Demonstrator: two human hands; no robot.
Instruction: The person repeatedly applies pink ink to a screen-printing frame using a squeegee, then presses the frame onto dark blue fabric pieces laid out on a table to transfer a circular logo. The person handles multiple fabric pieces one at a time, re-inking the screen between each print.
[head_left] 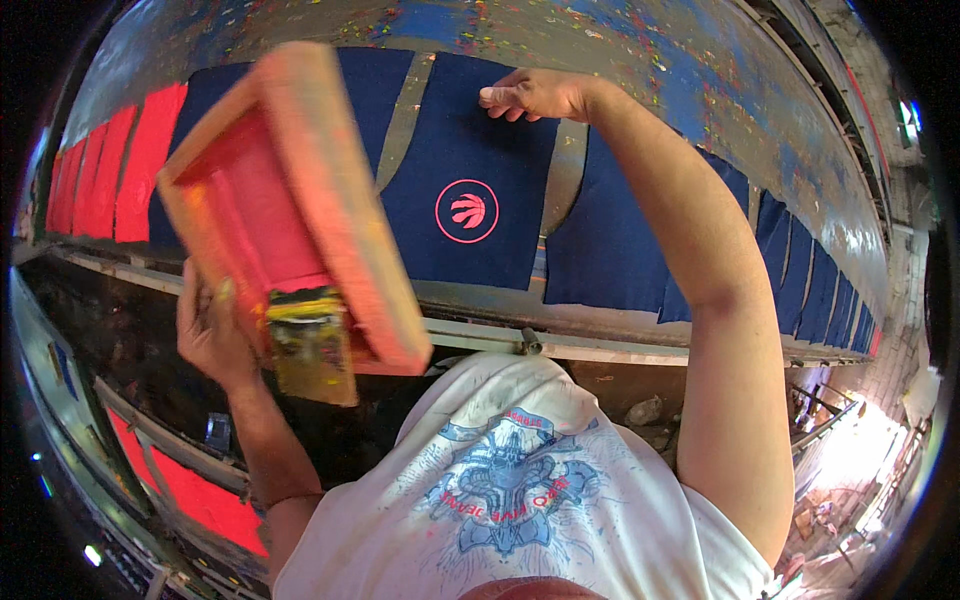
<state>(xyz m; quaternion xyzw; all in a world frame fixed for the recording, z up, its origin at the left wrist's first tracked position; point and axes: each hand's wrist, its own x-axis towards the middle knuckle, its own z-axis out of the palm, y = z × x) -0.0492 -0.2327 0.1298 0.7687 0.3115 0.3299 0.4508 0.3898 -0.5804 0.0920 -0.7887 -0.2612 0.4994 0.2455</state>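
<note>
My left hand (pixel 212 335) grips the lower left side of a wooden screen-printing frame (pixel 345 215), raised and tilted over the table's near edge. Inside its walls the mesh is red with ink. A squeegee with a yellow, ink-stained grip (pixel 312 345) leans in the frame's near end. My right hand (pixel 530 95) is over the far right corner of a navy fabric panel (pixel 470 140), its fingers loosely bent and apart, with nothing seen in them. Whether it touches the cloth I cannot tell. A round pinkish-red print (pixel 467 211) marks the panel's near part.
More navy panels (pixel 610 230) lie in a row to the right, and red panels (pixel 150 165) at the far left. The long table (pixel 600 50) is spotted with paint. A metal rail (pixel 620 348) runs along its near edge. Behind on the left, another table bears red panels (pixel 205 495).
</note>
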